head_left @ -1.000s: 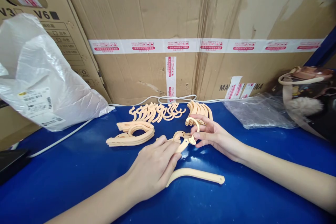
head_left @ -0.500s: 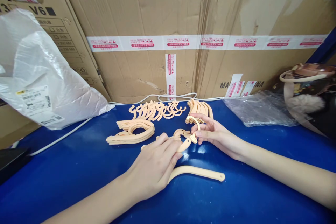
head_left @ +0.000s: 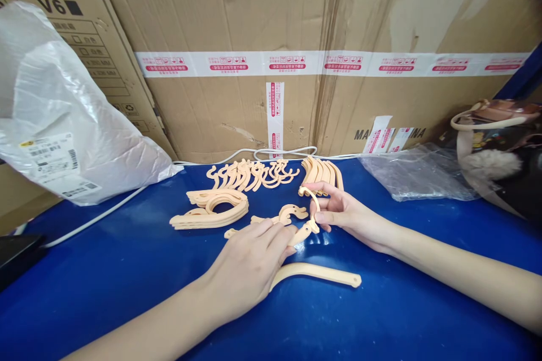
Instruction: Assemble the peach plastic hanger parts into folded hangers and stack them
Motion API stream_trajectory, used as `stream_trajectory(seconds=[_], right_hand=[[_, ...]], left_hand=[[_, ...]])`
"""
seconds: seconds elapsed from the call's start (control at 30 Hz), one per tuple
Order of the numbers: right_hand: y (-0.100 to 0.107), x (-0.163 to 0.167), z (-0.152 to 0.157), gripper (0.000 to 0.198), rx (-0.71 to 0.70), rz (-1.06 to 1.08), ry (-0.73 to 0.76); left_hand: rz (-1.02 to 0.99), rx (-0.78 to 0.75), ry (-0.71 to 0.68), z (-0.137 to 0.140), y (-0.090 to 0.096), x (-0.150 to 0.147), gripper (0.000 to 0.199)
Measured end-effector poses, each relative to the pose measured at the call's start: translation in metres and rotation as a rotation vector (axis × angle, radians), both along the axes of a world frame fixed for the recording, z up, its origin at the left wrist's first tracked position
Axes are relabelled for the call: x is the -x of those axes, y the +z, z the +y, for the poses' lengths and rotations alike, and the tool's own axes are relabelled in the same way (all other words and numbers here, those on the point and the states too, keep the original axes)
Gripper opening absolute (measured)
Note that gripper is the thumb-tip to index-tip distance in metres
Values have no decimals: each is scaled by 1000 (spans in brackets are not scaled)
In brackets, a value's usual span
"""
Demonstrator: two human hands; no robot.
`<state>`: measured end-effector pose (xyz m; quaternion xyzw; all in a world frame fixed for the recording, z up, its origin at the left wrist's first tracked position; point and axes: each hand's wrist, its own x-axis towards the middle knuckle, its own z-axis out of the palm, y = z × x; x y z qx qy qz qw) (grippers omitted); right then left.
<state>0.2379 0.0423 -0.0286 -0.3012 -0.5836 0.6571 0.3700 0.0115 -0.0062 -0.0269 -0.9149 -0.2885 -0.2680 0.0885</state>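
Note:
My left hand (head_left: 254, 262) is closed around a beige plastic hanger arm (head_left: 300, 236), whose holed end pokes out past the fingers. Between thumb and fingertips, my right hand (head_left: 345, 215) pinches a curved beige hanger hook (head_left: 315, 202). The hook's base meets the holed end of the arm; whether it is seated cannot be seen. Just behind my left hand lies a hanger piece with a curved cut-out (head_left: 293, 212), partly covered. Another hanger arm (head_left: 319, 272) rests in front, one end hidden by my left hand.
Folded hangers (head_left: 212, 219) are stacked at left. Several loose hooks (head_left: 243, 175) and a row of hanger arms (head_left: 325, 174) lie behind. Large cartons (head_left: 228, 118) wall off the back. A white plastic parcel (head_left: 80, 124), clear bag (head_left: 419, 175) and dark bag (head_left: 499, 158) flank the blue table (head_left: 402, 316).
The hook's base has tipped and come down onto the holed end of the hanger arm. My right hand moved slightly with it. The whole view has shifted a little.

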Motion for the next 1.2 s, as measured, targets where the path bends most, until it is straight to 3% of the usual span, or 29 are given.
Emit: stream_trajectory(seconds=[0.37, 0.67, 1.2], right_hand=[[-3, -3, 1, 57, -3, -32, -24], [4, 0, -3, 52, -52, -94, -58], [-3, 4, -5, 52, -180, -115, -38]], left_hand=[[56, 82, -7, 0, 1, 0, 28], [123, 66, 40, 1, 1, 0, 35], [215, 263, 57, -2, 2, 1, 31]])
